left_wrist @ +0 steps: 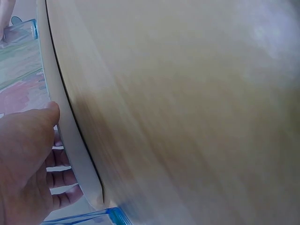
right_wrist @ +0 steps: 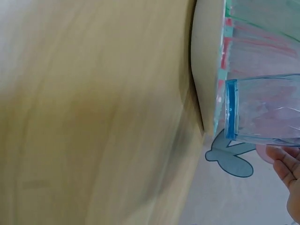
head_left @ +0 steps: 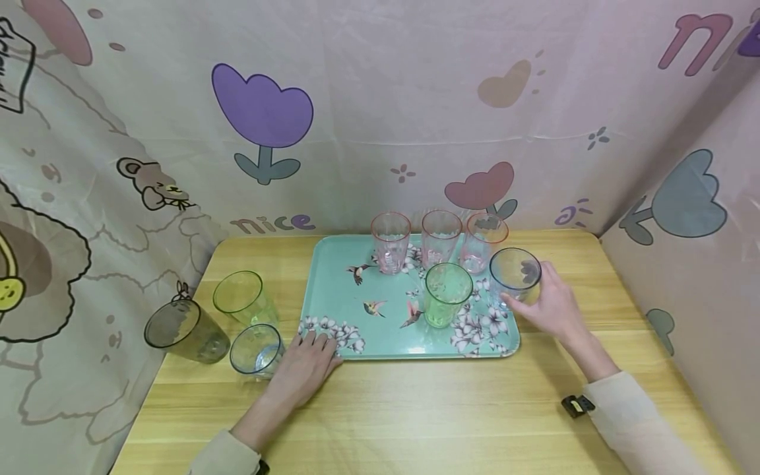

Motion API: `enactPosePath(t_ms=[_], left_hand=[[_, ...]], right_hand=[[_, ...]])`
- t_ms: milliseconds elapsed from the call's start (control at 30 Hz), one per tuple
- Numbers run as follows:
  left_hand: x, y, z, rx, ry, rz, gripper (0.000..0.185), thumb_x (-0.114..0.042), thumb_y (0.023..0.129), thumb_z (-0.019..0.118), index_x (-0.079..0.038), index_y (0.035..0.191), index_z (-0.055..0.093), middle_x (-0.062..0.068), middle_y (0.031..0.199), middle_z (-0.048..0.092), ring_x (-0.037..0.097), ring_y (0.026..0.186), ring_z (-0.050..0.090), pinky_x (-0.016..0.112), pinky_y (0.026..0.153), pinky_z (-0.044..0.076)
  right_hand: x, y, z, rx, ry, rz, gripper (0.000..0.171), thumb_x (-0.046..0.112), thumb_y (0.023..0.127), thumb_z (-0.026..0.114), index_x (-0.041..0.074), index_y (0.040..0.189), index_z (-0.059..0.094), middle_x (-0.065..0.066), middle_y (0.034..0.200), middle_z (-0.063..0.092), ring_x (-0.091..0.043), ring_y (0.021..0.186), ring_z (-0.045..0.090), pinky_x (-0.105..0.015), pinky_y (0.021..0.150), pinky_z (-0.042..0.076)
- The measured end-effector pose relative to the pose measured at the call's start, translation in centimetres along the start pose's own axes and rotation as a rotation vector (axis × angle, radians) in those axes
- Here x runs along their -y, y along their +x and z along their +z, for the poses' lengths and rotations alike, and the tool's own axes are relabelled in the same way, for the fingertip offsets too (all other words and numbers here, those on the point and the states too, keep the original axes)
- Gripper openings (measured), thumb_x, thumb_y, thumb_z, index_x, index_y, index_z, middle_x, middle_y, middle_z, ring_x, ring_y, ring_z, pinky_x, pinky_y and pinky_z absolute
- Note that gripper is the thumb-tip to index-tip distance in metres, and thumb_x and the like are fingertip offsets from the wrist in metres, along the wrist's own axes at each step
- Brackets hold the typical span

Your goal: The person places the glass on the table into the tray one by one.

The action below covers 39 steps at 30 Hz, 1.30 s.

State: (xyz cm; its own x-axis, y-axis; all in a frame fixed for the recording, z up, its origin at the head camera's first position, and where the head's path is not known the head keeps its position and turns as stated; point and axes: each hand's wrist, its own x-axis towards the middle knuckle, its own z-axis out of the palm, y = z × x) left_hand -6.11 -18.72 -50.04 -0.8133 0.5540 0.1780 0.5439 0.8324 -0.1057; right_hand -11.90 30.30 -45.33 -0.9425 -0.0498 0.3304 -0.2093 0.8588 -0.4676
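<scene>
Right hand point(head_left: 549, 305) grips a blue-rimmed tumbler point(head_left: 515, 276) at the tray's point(head_left: 332, 290) right edge, left hand point(head_left: 309, 363) lies flat on its front-left corner; a careless swing could topple the nearby green cup point(head_left: 446, 294).

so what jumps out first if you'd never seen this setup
The mint-green tray with painted birds and blossoms sits mid-table, carrying three pink cups along its far edge and a green cup nearer. The right hand grips a blue-rimmed cup at the tray's right edge, while the left hand rests flat on its near-left corner.
</scene>
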Motion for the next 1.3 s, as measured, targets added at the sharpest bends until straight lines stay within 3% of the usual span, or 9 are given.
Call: enactPosePath(t_ms=[400, 733, 1300], left_hand=[[0.0, 0.1, 0.1, -0.025, 0.009, 0.007, 0.031, -0.043, 0.104, 0.064, -0.012, 0.1, 0.06, 0.006, 0.092, 0.064, 0.028, 0.091, 0.063, 0.052, 0.09, 0.057], [0.0, 0.1, 0.0, -0.005, -0.01, -0.004, 0.032, -0.043, 0.104, 0.063, -0.012, 0.1, 0.06, 0.007, 0.094, 0.065, 0.029, 0.094, 0.064, 0.054, 0.095, 0.056], [-0.1, 0.0, -0.1, 0.006, 0.016, -0.001, 0.032, -0.044, 0.104, 0.063, -0.013, 0.101, 0.06, 0.004, 0.09, 0.062, 0.026, 0.089, 0.061, 0.045, 0.083, 0.054]], right_hand=[[0.4, -0.4, 1.6, 0.015, 0.029, 0.014, 0.086, 0.041, 0.083, 0.087, -0.004, 0.146, 0.048, -0.028, 0.131, 0.06, -0.054, 0.115, 0.062, -0.071, 0.097, 0.051], [1.0, -0.7, 2.4, 0.033, 0.045, 0.001, 0.082, 0.04, 0.084, 0.086, -0.003, 0.144, 0.05, -0.027, 0.129, 0.062, -0.051, 0.116, 0.062, -0.069, 0.099, 0.052], [1.2, -0.9, 2.8, 0.03, 0.082, 0.026, 0.079, 0.041, 0.085, 0.086, -0.002, 0.142, 0.052, -0.027, 0.133, 0.062, -0.053, 0.122, 0.061, -0.071, 0.103, 0.049]])
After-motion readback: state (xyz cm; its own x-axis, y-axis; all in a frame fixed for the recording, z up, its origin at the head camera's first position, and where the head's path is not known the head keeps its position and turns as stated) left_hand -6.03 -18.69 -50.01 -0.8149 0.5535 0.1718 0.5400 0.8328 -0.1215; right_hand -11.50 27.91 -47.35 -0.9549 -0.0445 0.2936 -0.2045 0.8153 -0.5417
